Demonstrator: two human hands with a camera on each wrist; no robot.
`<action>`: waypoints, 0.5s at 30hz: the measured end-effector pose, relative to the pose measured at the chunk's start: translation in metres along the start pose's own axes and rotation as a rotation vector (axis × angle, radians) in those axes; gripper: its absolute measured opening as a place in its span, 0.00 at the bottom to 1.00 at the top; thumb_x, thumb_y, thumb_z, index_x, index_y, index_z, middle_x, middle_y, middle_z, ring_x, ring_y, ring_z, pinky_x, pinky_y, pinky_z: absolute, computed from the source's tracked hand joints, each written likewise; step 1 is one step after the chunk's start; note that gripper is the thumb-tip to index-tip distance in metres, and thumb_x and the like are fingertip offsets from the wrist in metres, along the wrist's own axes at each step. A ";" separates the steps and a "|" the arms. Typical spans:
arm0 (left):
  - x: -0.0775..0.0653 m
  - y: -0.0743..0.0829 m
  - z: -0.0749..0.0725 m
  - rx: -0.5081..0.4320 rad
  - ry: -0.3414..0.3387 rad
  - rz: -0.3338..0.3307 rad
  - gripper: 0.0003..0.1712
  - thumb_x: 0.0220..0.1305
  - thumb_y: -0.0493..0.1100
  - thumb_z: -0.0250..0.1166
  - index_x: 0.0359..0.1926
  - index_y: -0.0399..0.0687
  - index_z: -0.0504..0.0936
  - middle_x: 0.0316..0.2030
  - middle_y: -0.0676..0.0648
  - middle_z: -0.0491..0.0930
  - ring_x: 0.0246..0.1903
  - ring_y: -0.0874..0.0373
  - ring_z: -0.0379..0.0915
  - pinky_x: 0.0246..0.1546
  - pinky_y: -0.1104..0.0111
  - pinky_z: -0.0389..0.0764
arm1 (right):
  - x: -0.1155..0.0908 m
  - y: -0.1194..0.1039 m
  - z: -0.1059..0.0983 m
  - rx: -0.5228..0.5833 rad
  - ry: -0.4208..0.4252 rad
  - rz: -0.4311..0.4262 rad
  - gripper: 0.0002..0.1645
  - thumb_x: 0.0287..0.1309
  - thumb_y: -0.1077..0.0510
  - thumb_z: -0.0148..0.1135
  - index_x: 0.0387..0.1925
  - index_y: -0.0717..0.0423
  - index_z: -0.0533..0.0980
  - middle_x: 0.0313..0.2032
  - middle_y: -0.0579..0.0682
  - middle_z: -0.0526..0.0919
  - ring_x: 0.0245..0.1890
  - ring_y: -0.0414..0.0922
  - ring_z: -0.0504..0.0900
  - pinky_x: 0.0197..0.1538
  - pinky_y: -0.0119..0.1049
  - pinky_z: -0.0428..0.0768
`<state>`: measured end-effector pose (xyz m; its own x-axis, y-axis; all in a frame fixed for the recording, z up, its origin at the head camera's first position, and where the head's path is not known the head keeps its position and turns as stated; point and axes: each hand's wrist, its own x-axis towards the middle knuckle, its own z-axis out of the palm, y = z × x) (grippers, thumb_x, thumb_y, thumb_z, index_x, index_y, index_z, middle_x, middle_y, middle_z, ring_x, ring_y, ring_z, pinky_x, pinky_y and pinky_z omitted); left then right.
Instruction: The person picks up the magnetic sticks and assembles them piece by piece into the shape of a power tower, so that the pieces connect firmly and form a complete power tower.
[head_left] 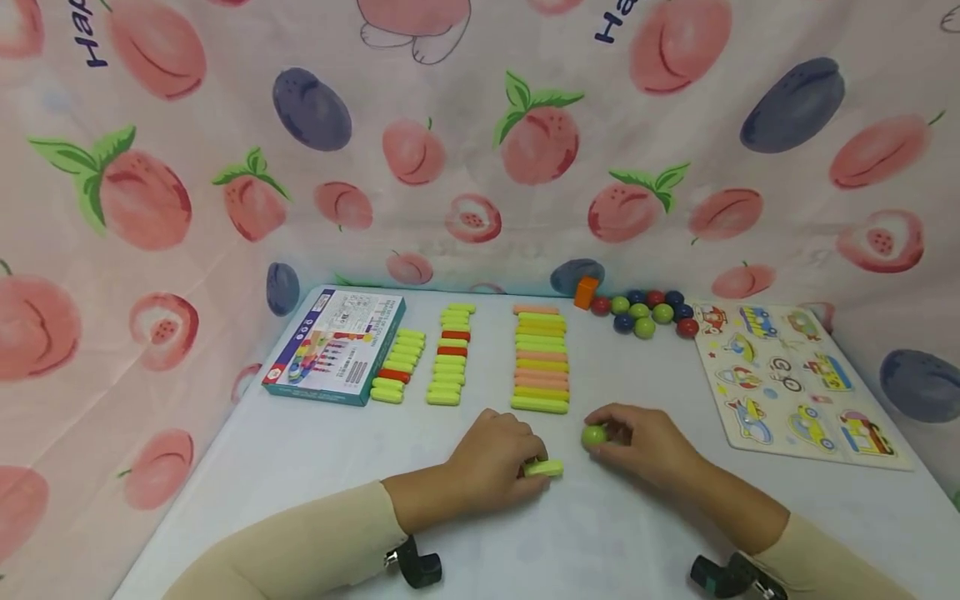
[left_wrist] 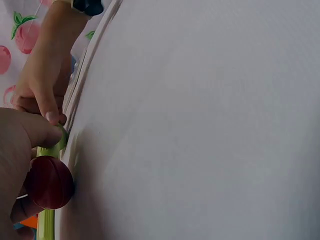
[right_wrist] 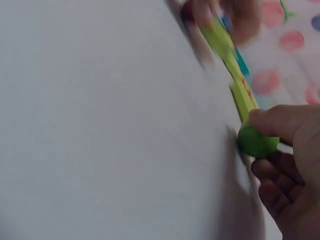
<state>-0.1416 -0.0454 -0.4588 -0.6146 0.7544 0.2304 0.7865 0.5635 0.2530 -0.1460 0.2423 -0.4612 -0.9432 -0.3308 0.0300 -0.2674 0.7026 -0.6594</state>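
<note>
My left hand point(head_left: 495, 460) grips a yellow-green stick point(head_left: 546, 468) low over the table, one end pointing right. A dark red ball point(left_wrist: 49, 182) shows at that hand in the left wrist view; whether it is joined to the stick I cannot tell. To the right, my right hand point(head_left: 651, 447) pinches a green ball point(head_left: 594, 437) between thumb and fingers. A small gap separates ball and stick in the head view. Behind the hands lies a column of yellow, green and peach sticks point(head_left: 540, 364).
Two columns of shorter green and red sticks point(head_left: 448, 367) lie beside a flat printed box point(head_left: 337, 346) at the left. Red, green and blue balls point(head_left: 643, 327) cluster at the back with an orange block point(head_left: 586, 292). At the right is a picture puzzle board point(head_left: 802, 383).
</note>
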 end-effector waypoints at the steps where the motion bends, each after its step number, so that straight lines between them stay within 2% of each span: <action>1: 0.001 0.000 0.000 -0.001 0.005 -0.002 0.09 0.64 0.57 0.76 0.40 0.62 0.91 0.26 0.67 0.73 0.32 0.70 0.66 0.38 0.69 0.65 | -0.005 -0.006 0.006 0.055 -0.031 -0.022 0.20 0.58 0.53 0.82 0.52 0.48 0.86 0.39 0.37 0.86 0.38 0.39 0.81 0.41 0.34 0.81; 4: 0.002 0.002 0.000 0.002 0.012 -0.004 0.09 0.64 0.56 0.76 0.39 0.61 0.91 0.25 0.67 0.73 0.31 0.70 0.66 0.37 0.70 0.64 | -0.014 -0.018 0.017 0.166 -0.084 -0.066 0.21 0.58 0.54 0.82 0.52 0.49 0.85 0.40 0.36 0.86 0.39 0.38 0.82 0.42 0.32 0.82; 8: 0.002 0.002 -0.001 -0.001 0.013 -0.018 0.09 0.63 0.55 0.77 0.39 0.60 0.91 0.25 0.66 0.75 0.31 0.70 0.66 0.37 0.70 0.64 | -0.018 -0.023 0.024 0.214 -0.069 -0.084 0.20 0.57 0.57 0.82 0.51 0.51 0.85 0.40 0.38 0.86 0.39 0.38 0.84 0.43 0.33 0.84; 11: 0.001 0.000 -0.002 -0.002 -0.007 -0.036 0.11 0.63 0.58 0.77 0.41 0.61 0.91 0.26 0.66 0.75 0.31 0.69 0.67 0.37 0.69 0.64 | -0.019 -0.024 0.024 0.175 -0.053 -0.087 0.20 0.58 0.55 0.82 0.51 0.49 0.85 0.42 0.37 0.87 0.42 0.37 0.84 0.46 0.34 0.84; 15: -0.009 -0.010 -0.009 -0.049 -0.106 -0.111 0.18 0.66 0.65 0.72 0.47 0.62 0.91 0.29 0.67 0.77 0.34 0.68 0.69 0.40 0.66 0.67 | -0.018 -0.022 0.021 0.055 -0.053 -0.104 0.20 0.59 0.53 0.81 0.52 0.44 0.86 0.46 0.33 0.85 0.43 0.37 0.82 0.47 0.35 0.82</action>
<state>-0.1440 -0.0608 -0.4553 -0.6853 0.7215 0.0987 0.7089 0.6300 0.3170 -0.1188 0.2193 -0.4630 -0.8991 -0.4335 0.0614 -0.3503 0.6282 -0.6948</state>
